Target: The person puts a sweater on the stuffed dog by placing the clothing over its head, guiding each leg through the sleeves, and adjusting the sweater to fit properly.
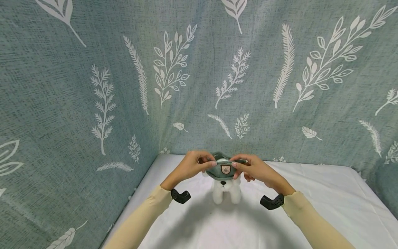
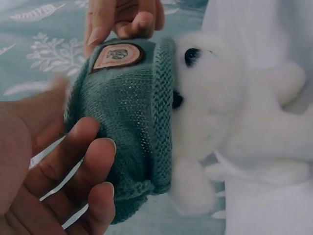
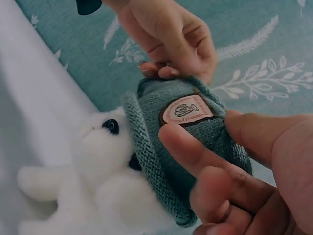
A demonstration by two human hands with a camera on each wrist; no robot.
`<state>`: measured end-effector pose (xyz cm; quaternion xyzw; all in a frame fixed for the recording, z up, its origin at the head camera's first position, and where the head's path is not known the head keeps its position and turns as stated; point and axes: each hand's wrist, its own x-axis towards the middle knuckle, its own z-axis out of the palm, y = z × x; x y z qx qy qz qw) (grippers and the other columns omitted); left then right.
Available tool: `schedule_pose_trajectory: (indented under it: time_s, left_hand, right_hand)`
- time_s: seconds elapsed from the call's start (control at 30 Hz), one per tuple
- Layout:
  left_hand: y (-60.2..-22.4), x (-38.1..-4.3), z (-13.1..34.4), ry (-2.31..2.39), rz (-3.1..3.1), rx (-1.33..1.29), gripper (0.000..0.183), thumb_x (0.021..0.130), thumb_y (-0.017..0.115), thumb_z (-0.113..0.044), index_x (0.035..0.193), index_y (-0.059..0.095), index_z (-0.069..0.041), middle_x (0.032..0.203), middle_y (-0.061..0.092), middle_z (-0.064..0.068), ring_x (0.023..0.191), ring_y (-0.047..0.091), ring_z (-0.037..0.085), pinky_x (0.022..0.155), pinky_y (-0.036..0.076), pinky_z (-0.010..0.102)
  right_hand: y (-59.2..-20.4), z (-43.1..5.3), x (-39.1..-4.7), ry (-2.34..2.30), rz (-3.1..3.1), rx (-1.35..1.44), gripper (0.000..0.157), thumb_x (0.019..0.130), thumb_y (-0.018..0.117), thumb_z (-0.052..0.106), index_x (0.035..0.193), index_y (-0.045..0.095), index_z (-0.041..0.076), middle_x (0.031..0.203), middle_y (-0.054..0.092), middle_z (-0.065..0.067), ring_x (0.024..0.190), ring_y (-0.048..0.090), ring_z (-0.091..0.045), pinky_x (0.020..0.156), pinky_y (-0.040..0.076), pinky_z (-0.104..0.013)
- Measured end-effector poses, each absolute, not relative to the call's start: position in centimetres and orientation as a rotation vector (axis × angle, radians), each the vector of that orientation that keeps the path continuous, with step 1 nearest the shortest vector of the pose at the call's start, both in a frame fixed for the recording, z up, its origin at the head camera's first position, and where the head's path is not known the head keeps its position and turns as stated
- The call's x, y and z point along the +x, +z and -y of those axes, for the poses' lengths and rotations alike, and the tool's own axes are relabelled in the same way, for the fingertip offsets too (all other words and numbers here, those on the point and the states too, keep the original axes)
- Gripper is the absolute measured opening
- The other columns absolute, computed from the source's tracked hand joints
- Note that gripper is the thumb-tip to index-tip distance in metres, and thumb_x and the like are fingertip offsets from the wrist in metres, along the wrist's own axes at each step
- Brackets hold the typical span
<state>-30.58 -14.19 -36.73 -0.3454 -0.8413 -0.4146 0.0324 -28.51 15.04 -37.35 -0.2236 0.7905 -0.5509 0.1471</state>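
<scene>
A white plush dog [image 1: 235, 196] stands upright on the white surface, facing the head camera. Over its head sits a green knitted hat [image 1: 214, 172] with a rolled lower edge and a pink badge [image 1: 226, 169] on the front. White shows through the gap along the hat's upper edge in the head view. My left hand [image 1: 193, 165] pinches that upper edge on the left, thumb in front. On the opposite side, my right hand [image 1: 255, 168] pinches it beside the badge. The dog's dark eye [image 3: 111, 126] shows just below the rolled edge [image 2: 164, 115] in both wrist views.
A white-covered table [image 1: 311, 193] lies beneath the dog. Grey-green cloth with white leaf prints [image 1: 199, 86] hangs behind it and along the left side. Each wrist wears a black strap-like device [image 1: 181, 196], and both sleeves are cream.
</scene>
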Motion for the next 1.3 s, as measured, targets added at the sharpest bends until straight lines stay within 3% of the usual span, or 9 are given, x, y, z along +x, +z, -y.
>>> schedule_pose_trajectory:
  time_s: [0.2, 0.3, 0.43, 0.53, 0.63, 0.73, 0.9, 1.2, 1.3]
  left_hand:
    - [-37.0, -30.9, 14.0, -1.27, 2.604, -0.961, 0.027, 0.103, 0.063, -0.041, 0.095, 0.078, -0.021, 0.07, 0.064, 0.001, 0.061, 0.061, 0.019, 0.057, 0.053, 0.032]
    - [-37.1, -31.0, 13.6, -1.19, 2.585, -0.938, 0.021, 0.101, 0.068, -0.037, 0.097, 0.08, -0.021, 0.067, 0.062, -0.004, 0.056, 0.053, 0.012, 0.054, 0.047, 0.028]
    - [-37.1, -31.1, 13.1, -1.11, 2.567, -0.953, 0.01, 0.096, 0.076, -0.027, 0.092, 0.081, -0.019, 0.072, 0.062, -0.008, 0.059, 0.051, 0.008, 0.055, 0.044, 0.025]
    - [-37.3, -31.1, 12.9, -1.081, 2.581, -0.982, 0.006, 0.093, 0.079, -0.023, 0.092, 0.08, -0.018, 0.078, 0.062, -0.007, 0.064, 0.054, 0.01, 0.057, 0.046, 0.026]
    - [-37.4, -31.1, 12.7, -1.038, 2.609, -1.011, 0.007, 0.092, 0.08, -0.023, 0.095, 0.081, -0.016, 0.08, 0.061, -0.005, 0.065, 0.054, 0.011, 0.058, 0.047, 0.026]
    - [-37.5, -31.2, 12.5, -0.994, 2.643, -1.034, 0.015, 0.091, 0.081, -0.024, 0.103, 0.08, -0.014, 0.08, 0.059, -0.003, 0.064, 0.054, 0.012, 0.059, 0.047, 0.027]
    - [-37.4, -31.2, 12.4, -0.967, 2.729, -1.029, 0.031, 0.089, 0.084, -0.029, 0.115, 0.078, -0.013, 0.087, 0.056, -0.001, 0.07, 0.052, 0.015, 0.062, 0.046, 0.028]
    - [-37.7, -31.5, 12.7, -0.92, 2.803, -0.951, 0.051, 0.082, 0.088, -0.042, 0.126, 0.074, -0.018, 0.099, 0.051, 0.006, 0.082, 0.044, 0.021, 0.065, 0.041, 0.032]
    - [-38.0, -31.7, 13.0, -0.882, 2.813, -0.918, 0.052, 0.081, 0.088, -0.047, 0.124, 0.075, -0.022, 0.101, 0.049, 0.006, 0.087, 0.045, 0.023, 0.067, 0.042, 0.034]
  right_hand:
    - [-37.3, -15.0, -28.7, -1.52, -2.402, -0.641, 0.036, 0.106, 0.058, 0.04, 0.134, 0.066, 0.019, 0.074, 0.071, -0.014, 0.044, 0.032, -0.013, 0.045, 0.033, -0.027]
    - [-37.3, -14.9, -28.7, -1.451, -2.526, -0.628, 0.037, 0.105, 0.058, 0.045, 0.131, 0.07, 0.021, 0.064, 0.063, -0.01, 0.047, 0.042, -0.016, 0.052, 0.04, -0.029]
    - [-37.1, -14.7, -29.0, -1.309, -2.735, -0.692, 0.036, 0.101, 0.063, 0.048, 0.122, 0.077, 0.021, 0.09, 0.074, -0.007, 0.082, 0.069, -0.027, 0.075, 0.054, -0.042]
    - [-37.0, -14.2, -29.1, -1.155, -2.912, -0.783, 0.028, 0.098, 0.069, 0.044, 0.109, 0.082, 0.022, 0.105, 0.074, -0.004, 0.09, 0.068, -0.028, 0.073, 0.055, -0.043]
    - [-37.0, -13.6, -29.2, -1.017, -3.073, -0.863, 0.018, 0.095, 0.075, 0.039, 0.099, 0.083, 0.023, 0.095, 0.065, -0.004, 0.075, 0.058, -0.022, 0.062, 0.048, -0.038]
    - [-37.4, -13.1, -29.3, -0.977, -3.155, -0.942, 0.011, 0.093, 0.079, 0.033, 0.097, 0.083, 0.024, 0.099, 0.058, -0.008, 0.079, 0.055, -0.022, 0.064, 0.047, -0.038]
    - [-37.9, -12.8, -29.5, -1.01, -3.11, -0.963, 0.013, 0.095, 0.076, 0.03, 0.107, 0.081, 0.027, 0.116, 0.06, -0.013, 0.108, 0.051, -0.036, 0.086, 0.045, -0.056]
    - [-38.2, -13.0, -30.0, -1.022, -2.933, -0.931, 0.034, 0.099, 0.071, 0.034, 0.131, 0.072, 0.022, 0.126, 0.063, -0.012, 0.12, 0.054, -0.037, 0.112, 0.013, -0.074]
    - [-38.2, -13.0, -30.1, -0.998, -2.906, -0.899, 0.04, 0.099, 0.069, 0.037, 0.135, 0.068, 0.021, 0.133, 0.064, -0.012, 0.126, 0.054, -0.04, 0.111, 0.019, -0.072]
